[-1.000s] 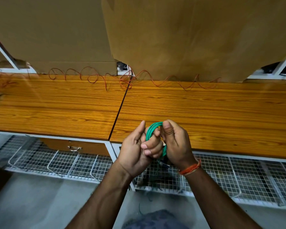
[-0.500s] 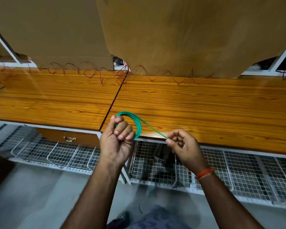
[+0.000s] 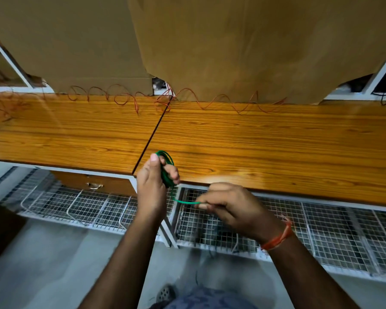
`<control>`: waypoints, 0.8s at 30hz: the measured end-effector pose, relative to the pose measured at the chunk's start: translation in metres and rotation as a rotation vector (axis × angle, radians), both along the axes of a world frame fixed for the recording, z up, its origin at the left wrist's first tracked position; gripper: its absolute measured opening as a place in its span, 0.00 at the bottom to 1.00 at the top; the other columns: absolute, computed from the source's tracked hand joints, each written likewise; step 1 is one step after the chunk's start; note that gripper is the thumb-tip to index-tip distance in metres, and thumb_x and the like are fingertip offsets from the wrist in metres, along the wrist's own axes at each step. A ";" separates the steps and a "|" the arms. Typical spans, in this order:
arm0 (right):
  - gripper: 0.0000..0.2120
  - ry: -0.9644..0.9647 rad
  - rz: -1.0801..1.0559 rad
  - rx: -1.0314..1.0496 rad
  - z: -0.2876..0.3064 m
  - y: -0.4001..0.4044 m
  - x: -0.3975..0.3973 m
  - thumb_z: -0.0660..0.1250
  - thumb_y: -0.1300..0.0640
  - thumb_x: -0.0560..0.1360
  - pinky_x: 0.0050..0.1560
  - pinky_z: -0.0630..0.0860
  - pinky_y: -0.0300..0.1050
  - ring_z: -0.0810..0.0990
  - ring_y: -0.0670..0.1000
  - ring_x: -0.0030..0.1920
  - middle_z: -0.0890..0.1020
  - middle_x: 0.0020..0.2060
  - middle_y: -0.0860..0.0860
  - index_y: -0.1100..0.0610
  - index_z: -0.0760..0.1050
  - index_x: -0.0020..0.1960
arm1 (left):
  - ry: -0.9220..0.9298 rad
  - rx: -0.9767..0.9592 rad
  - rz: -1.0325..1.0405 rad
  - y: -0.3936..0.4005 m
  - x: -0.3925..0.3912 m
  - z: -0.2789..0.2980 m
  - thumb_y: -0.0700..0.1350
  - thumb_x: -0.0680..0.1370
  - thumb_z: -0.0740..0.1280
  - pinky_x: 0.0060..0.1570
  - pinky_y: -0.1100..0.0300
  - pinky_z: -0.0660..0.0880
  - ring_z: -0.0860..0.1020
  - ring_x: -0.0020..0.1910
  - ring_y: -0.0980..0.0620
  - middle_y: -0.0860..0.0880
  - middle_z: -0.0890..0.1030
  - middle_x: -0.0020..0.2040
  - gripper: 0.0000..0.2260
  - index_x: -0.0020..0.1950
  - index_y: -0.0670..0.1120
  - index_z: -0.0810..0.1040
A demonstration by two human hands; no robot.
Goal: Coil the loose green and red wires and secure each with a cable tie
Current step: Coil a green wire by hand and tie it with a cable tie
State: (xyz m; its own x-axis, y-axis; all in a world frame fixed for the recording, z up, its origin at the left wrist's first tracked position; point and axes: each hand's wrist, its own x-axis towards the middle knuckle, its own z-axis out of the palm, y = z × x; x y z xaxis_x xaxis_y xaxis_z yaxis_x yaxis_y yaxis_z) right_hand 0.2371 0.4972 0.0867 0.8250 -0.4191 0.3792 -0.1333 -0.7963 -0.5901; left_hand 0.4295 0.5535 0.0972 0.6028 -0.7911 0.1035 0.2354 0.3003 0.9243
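My left hand (image 3: 152,186) grips a small coil of green wire (image 3: 166,162) over the front edge of the wooden bench (image 3: 254,141). A short free tail of the same wire runs down and right from the coil. My right hand (image 3: 227,206) pinches that tail just below the bench edge. The loose red wire (image 3: 210,103) lies in wavy loops along the back of the bench, far from both hands. No cable tie is visible.
Brown cardboard sheets (image 3: 232,41) stand behind the bench. White wire-mesh trays (image 3: 321,230) run under the bench, with a wooden drawer (image 3: 94,184) at the left. A seam (image 3: 152,137) splits the two bench tops. The floor has a drain (image 3: 165,293).
The hands came apart from holding the coil together. My right hand drew out the green tail, then swung down and closer to the coil.
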 end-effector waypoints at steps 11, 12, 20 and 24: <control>0.04 -0.299 -0.183 -0.032 0.041 -0.018 0.045 0.70 0.60 0.79 0.48 0.74 0.42 0.79 0.49 0.48 0.81 0.44 0.48 0.58 0.83 0.51 | -0.022 0.100 -0.329 0.023 -0.007 -0.013 0.58 0.83 0.53 0.27 0.62 0.54 0.57 0.25 0.57 0.54 0.62 0.27 0.21 0.42 0.43 0.70; 0.03 -0.314 -0.200 -0.002 0.039 -0.019 0.051 0.71 0.60 0.79 0.49 0.73 0.40 0.79 0.48 0.49 0.81 0.45 0.48 0.58 0.83 0.51 | 0.008 0.089 -0.350 0.025 -0.005 -0.013 0.58 0.82 0.54 0.28 0.60 0.51 0.56 0.24 0.57 0.53 0.61 0.26 0.20 0.42 0.43 0.70; 0.13 -0.289 -0.257 0.205 0.006 -0.009 0.095 0.60 0.51 0.84 0.57 0.74 0.45 0.78 0.46 0.56 0.81 0.52 0.47 0.55 0.80 0.59 | 0.216 -0.057 -0.475 0.019 0.028 -0.004 0.50 0.83 0.57 0.25 0.61 0.54 0.56 0.23 0.57 0.54 0.61 0.25 0.14 0.41 0.46 0.72; 0.12 -0.235 -0.329 0.078 -0.006 -0.008 0.118 0.59 0.53 0.85 0.51 0.74 0.53 0.77 0.52 0.49 0.78 0.47 0.50 0.58 0.77 0.53 | 0.444 -0.076 -0.569 0.019 0.043 -0.004 0.51 0.84 0.57 0.24 0.64 0.61 0.59 0.20 0.60 0.56 0.63 0.24 0.15 0.42 0.45 0.71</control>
State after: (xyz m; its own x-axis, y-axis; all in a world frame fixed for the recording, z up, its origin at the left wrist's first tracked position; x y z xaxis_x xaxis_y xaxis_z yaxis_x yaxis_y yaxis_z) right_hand 0.3547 0.4895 0.0806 0.5369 -0.6810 0.4980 -0.2280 -0.6854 -0.6916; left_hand 0.4725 0.5728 0.0937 0.0979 -0.9951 0.0121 0.7226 0.0795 0.6867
